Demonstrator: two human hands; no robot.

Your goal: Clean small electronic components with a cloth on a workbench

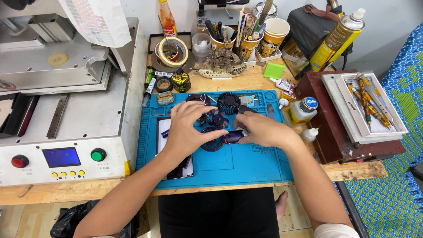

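Dark handheld fan [220,132] between one left hand [188,128], one right hand [260,130]

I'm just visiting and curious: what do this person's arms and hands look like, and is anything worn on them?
Both forearms are bare, with no gloves, rings or watch visible on the left hand or right hand. A pale sleeve edge shows at the right upper arm.

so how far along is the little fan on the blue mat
Done: the round dark grille is off, lying apart on the blue mat. In hand: the left hand and right hand both grip the opened fan body, blades exposed. Left: the grille is not back on and the fan remains open.
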